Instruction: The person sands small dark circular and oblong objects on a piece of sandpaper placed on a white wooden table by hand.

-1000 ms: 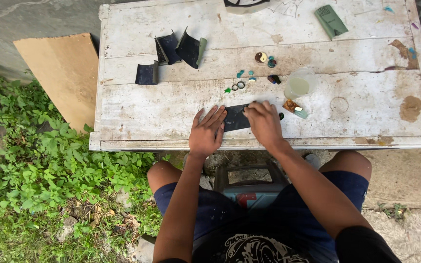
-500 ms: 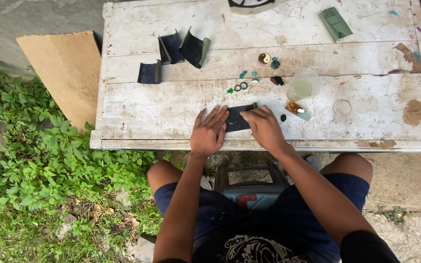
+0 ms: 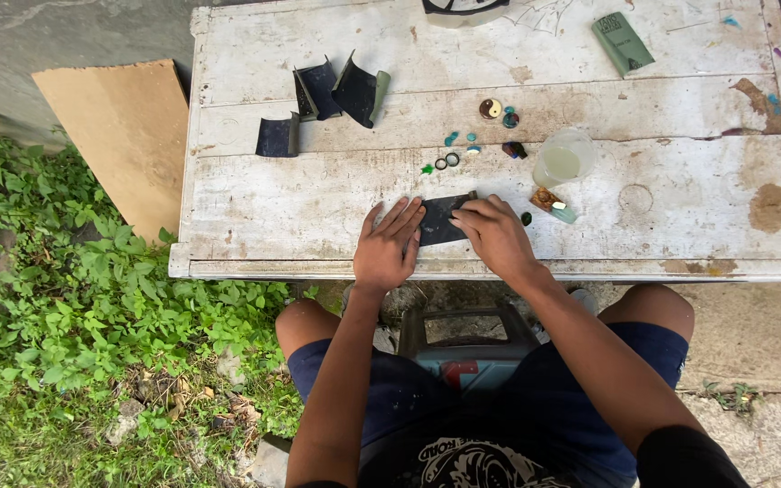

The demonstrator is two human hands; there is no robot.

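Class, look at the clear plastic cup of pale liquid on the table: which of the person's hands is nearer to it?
The right hand. It lies just below and left of the clear plastic cup, pressing the dark sheet. The left hand rests flat farther left, beyond that sheet.

A dark, thin, roughly rectangular sheet [image 3: 440,220] is laid flat on the worn white table, near its front edge and about midway along it. Its left end is covered by one hand and its right end by the other, so only the middle is seen.
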